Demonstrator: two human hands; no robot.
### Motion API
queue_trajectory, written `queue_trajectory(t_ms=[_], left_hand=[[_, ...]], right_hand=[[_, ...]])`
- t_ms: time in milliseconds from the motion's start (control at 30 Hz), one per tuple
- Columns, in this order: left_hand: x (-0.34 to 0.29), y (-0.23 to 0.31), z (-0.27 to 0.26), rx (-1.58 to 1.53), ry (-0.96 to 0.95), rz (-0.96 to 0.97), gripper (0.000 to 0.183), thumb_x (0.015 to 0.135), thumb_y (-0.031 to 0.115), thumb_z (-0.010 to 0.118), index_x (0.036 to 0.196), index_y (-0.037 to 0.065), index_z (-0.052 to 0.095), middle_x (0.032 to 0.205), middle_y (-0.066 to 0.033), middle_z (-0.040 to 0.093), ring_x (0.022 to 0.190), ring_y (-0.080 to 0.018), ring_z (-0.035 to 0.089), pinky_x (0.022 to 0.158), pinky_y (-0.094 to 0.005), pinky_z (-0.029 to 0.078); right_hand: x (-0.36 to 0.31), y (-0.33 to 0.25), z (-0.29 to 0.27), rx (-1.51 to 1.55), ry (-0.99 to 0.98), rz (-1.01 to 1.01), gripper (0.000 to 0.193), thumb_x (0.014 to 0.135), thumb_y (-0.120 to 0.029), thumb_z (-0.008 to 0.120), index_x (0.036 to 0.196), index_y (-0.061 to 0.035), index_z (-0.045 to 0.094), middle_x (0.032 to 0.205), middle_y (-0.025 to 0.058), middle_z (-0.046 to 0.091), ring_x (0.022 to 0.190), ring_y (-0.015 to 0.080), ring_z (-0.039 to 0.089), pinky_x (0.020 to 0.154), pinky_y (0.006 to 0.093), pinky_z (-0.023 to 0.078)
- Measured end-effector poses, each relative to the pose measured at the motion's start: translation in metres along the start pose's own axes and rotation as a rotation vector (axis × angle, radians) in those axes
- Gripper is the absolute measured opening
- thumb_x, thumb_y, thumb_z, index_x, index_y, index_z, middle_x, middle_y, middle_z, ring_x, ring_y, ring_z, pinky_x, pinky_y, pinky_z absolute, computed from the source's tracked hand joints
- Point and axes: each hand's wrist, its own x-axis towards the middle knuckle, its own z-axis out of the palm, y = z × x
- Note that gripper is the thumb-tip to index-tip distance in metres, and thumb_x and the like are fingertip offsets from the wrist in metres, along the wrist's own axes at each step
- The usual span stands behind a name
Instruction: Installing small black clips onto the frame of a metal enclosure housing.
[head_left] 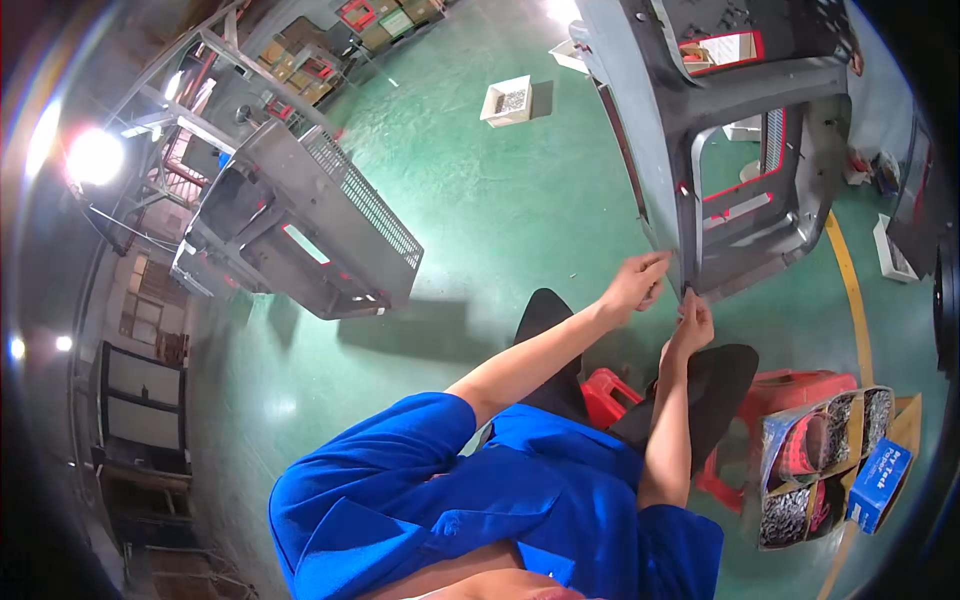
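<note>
A large grey moulded panel point(665, 110) with big cutouts, some edged in red, stands upright in front of me at the right. My left hand point(636, 284) is beside its lower left edge, fingers curled into a pinch. A thin strip runs along that edge down towards these fingers; whether they hold it I cannot tell. Just right of it and a little nearer to me, my right hand point(692, 324) pinches at the panel's bottom corner. Whatever lies between its fingertips is too small to make out.
At my right, a divided box point(838, 462) of small metal parts and red pieces carries a blue carton point(880, 484), beside a red plastic stool point(800, 384). A second grey panel point(300, 225) hangs at the left. A white bin point(507, 101) of small parts sits on the green floor.
</note>
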Motion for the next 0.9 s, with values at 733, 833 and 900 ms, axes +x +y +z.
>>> queue_trajectory(t_ms=[733,833,900], left_hand=[[-0.085,-0.018,0.019,-0.448,-0.06,-0.164,0.034,0.096,0.039,0.045,0.079,0.013,0.056,0.059,0.0014,0.052,0.042,-0.0078,0.045,0.036,-0.0216,0.028],[-0.089,-0.023,0.02,-0.514,-0.084,-0.138,0.034,0.096,0.039,0.045,0.079,0.011,0.056,0.063,0.0002,0.054,0.042,-0.0079,0.044,0.036,-0.0215,0.028],[-0.099,-0.001,0.026,-0.554,-0.043,-0.151,0.034,0.097,0.038,0.045,0.08,0.011,0.057,0.062,-0.0002,0.054,0.041,-0.0079,0.042,0.036,-0.0217,0.028]], right_hand=[[-0.077,-0.188,0.013,-1.06,-1.14,-0.736,0.009,0.071,-0.002,0.064,0.079,-0.0007,0.062,0.076,0.0118,0.058,0.067,0.0266,0.061,0.062,0.0367,0.047],[-0.083,-0.192,0.016,-1.014,-1.156,-0.774,0.006,0.071,0.0,0.064,0.077,0.0005,0.061,0.073,0.0105,0.058,0.065,0.0235,0.062,0.062,0.0349,0.048],[-0.088,-0.197,0.015,-0.944,-1.144,-0.588,0.007,0.071,-0.001,0.066,0.075,-0.0013,0.061,0.072,0.0092,0.058,0.068,0.0245,0.061,0.064,0.0363,0.047]])
